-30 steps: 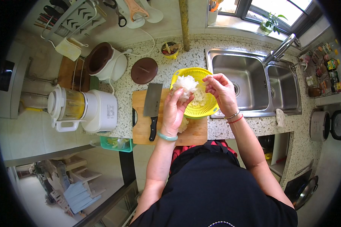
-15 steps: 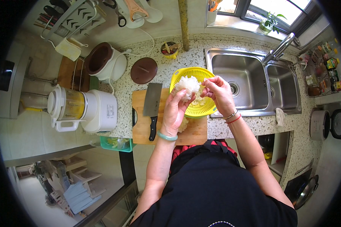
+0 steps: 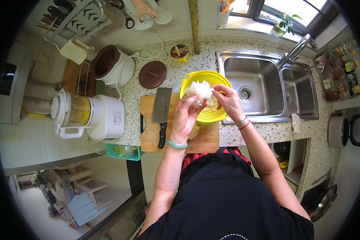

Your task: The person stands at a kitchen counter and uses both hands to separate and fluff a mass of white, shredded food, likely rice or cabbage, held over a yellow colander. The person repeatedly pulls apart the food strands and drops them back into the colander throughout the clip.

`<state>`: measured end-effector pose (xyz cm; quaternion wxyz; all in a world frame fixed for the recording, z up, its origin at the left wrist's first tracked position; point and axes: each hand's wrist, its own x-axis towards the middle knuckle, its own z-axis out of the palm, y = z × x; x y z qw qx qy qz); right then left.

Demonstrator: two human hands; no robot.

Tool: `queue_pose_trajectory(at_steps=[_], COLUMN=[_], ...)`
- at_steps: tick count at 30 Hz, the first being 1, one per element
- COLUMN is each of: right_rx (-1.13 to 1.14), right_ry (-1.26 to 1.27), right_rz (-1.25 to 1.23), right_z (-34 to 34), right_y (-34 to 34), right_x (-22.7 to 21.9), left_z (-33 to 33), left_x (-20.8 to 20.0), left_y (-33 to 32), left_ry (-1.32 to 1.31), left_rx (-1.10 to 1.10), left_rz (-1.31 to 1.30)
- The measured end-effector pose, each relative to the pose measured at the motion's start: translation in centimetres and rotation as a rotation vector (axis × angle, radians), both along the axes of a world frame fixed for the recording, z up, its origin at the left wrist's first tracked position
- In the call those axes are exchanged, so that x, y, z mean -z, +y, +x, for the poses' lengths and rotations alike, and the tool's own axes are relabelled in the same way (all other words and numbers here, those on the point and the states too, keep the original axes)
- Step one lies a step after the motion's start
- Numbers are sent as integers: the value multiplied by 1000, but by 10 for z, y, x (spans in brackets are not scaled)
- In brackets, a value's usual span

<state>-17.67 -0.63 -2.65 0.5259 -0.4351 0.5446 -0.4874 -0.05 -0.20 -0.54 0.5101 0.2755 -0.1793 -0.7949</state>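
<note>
In my left hand (image 3: 185, 116) is a frilly white snow fungus (image 3: 199, 93), held up over the yellow colander (image 3: 213, 116). My right hand (image 3: 230, 103) is closed in a pinch at the right edge of that fungus, thumb and fingertips against its frills. Pale torn pieces (image 3: 212, 105) lie inside the colander, partly hidden by my hands. Another pale clump (image 3: 194, 131) rests on the wooden cutting board (image 3: 202, 145), half behind my left wrist. A cleaver (image 3: 161, 108) with a black handle lies on the board, left of my left hand.
Right of the colander is a double steel sink (image 3: 253, 74) with a faucet (image 3: 296, 51). A brown lid (image 3: 153, 75), a white cooker (image 3: 120, 69) and a white blender (image 3: 104, 116) stand to the left. Behind the colander sits a small yellow container (image 3: 181, 58).
My right hand has moved slightly left and down, from just off the snow fungus to its edge. My left hand holds the fungus in nearly the same place.
</note>
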Motion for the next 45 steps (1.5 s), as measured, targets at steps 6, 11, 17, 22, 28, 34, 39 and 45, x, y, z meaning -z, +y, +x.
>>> queue_pose_trajectory(at_steps=[6, 11, 17, 22, 28, 34, 39, 45], right_rx=[144, 121, 52, 17, 22, 57, 73, 29], right_ry=[375, 124, 454, 650, 705, 711, 686, 249], right_rz=[-476, -175, -510, -651, -682, -670, -675, -303], right_z=[0, 3, 9, 12, 13, 17, 18, 11], right_y=[-5, 2, 3, 3, 2, 1, -4, -3], right_x=[3, -22, -49, -52, -47, -39, -32, -36], left_z=[-4, -9, -13, -17, -15, -16, -15, -5], left_x=[0, 2, 6, -6, -8, -6, -5, 2], left_y=[-1, 0, -1, 1, 2, 1, 0, -4], left_ry=[-31, -267, -649, -873, -912, -920, -900, -625], left_rx=[-2, -108, -164, -212, -201, -199, -189, -153], left_rz=[-68, -166, -307, -385, -382, -380, -368, -243])
